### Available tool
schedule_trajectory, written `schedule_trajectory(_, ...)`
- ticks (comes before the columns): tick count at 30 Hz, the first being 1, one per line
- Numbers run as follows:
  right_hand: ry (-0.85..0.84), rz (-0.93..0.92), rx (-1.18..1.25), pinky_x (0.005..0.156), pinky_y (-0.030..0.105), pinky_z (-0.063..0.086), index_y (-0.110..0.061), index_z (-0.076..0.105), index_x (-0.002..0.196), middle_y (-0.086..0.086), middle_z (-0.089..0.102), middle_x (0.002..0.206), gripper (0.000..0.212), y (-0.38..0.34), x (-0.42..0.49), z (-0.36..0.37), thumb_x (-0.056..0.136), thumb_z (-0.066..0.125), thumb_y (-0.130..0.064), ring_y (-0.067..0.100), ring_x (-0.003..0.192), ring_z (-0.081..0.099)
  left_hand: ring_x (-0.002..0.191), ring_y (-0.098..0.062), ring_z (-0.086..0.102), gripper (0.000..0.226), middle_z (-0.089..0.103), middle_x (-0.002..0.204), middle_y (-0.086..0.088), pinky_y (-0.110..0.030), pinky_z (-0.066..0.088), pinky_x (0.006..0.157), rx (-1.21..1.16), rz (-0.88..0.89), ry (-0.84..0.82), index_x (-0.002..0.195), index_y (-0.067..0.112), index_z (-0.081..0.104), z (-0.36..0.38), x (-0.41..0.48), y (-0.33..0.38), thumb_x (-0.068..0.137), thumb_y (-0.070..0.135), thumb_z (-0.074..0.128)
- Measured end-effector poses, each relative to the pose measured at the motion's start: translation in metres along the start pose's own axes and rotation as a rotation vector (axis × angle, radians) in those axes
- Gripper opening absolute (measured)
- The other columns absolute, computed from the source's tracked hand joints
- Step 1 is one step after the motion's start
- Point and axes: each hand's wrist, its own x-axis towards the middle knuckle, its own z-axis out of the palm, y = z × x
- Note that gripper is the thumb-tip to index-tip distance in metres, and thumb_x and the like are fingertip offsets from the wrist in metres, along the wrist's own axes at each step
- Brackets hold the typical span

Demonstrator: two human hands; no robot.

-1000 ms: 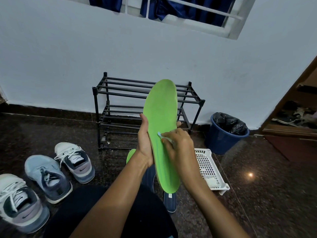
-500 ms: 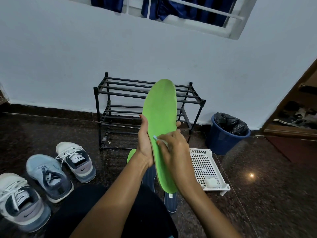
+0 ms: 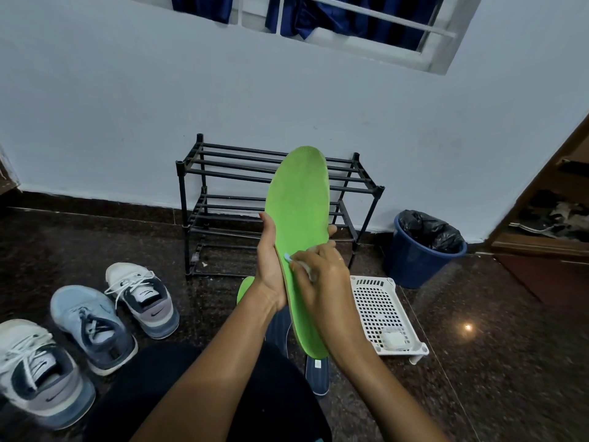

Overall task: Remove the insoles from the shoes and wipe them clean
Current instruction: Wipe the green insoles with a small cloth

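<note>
Left hand [image 3: 271,269] clasps long green foam insole [image 3: 299,199], right hand [image 3: 325,282] fingers [image 3: 306,260] pinching pale wipe [image 3: 287,257]; hard rubbing could buckle the insole.

A black tubular rack [image 3: 228,208] stands against the pale wall [image 3: 127,122], with a black-lined blue bin [image 3: 411,266] to its right and a white perforated basket [image 3: 379,304] nearer.

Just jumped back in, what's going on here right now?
A person is cleaning a green insole. The left hand holds it upright by its middle, while the right hand pinches a small pale wipe and presses it against the insole's face. A second insole, also green, lies on the floor. Three sneakers sit to the left, untouched.
</note>
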Motion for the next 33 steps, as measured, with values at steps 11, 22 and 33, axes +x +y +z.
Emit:
schedule_trajectory(11, 0.057, 0.006, -0.067, 0.065, 0.013, 0.024, 0.002, 0.069, 0.088, 0.005, 0.047, 0.078, 0.009, 0.003, 0.011, 0.002, 0.082, 0.062, 0.002, 0.017, 0.078, 0.041, 0.103, -0.028, 0.065, 0.095, 0.062, 0.121, -0.023, -0.033, 0.056, 0.083, 0.005, 0.008, -0.027, 0.12, 0.0, 0.06, 0.0, 0.001, -0.001, 0.077, 0.076, 0.022)
schedule_trajectory(22, 0.016, -0.009, -0.049, 0.065, 0.014, 0.027, 0.001, 0.069, 0.088, 0.003, 0.046, 0.079, 0.009, 0.0, 0.006, -0.001, 0.084, 0.061, 0.0, 0.016, 0.079, 0.041, 0.108, -0.031, 0.063, 0.096, 0.06, 0.124, -0.024, -0.034, 0.054, 0.085, 0.036, 0.013, -0.023, 0.123, 0.001, 0.059, 0.001, 0.001, -0.002, 0.075, 0.076, 0.024)
schedule_trajectory(33, -0.004, -0.023, -0.006, 0.07, 0.011, 0.03, -0.001, 0.069, 0.091, 0.002, 0.05, 0.082, 0.012, -0.001, -0.008, 0.002, 0.084, 0.059, -0.002, 0.016, 0.081, 0.045, 0.093, -0.028, 0.067, 0.096, 0.065, 0.116, -0.021, -0.035, 0.054, 0.085, 0.061, 0.004, 0.001, 0.125, -0.001, 0.057, -0.003, 0.002, -0.003, 0.086, 0.074, 0.011)
